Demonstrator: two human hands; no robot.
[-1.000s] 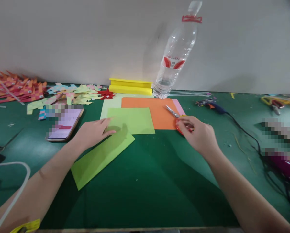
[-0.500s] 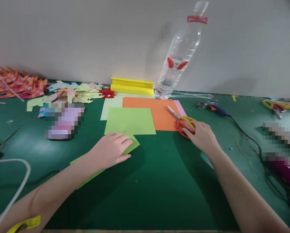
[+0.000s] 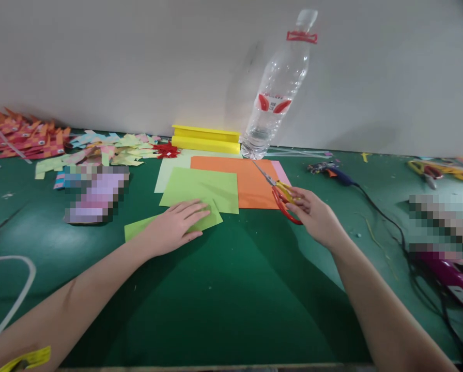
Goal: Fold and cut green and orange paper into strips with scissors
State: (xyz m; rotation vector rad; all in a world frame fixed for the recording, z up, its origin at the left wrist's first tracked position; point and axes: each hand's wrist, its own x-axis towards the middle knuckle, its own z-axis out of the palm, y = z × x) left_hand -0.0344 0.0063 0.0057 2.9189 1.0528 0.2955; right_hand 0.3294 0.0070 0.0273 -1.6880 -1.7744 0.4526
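My left hand [image 3: 176, 222] lies flat, fingers stretched out, on a light green paper sheet [image 3: 138, 228] on the green table. My right hand [image 3: 312, 216] has its fingers in the red and yellow handles of a pair of scissors [image 3: 280, 194], whose blades point up and left over an orange sheet [image 3: 250, 178]. A second light green sheet [image 3: 202, 188] lies just beyond my left hand, overlapping the orange one.
An empty plastic bottle [image 3: 275, 93] stands at the wall beside a yellow folded strip [image 3: 206, 138]. Coloured paper scraps [image 3: 99, 150] and woven red pieces [image 3: 18, 139] lie at the back left. A glue gun [image 3: 338, 173] with its black cable lies at the right.
My left hand has slid the loose green sheet nearer and turned it more level. My right hand has closed into the scissors' handles and lifted them slightly off the orange sheet.
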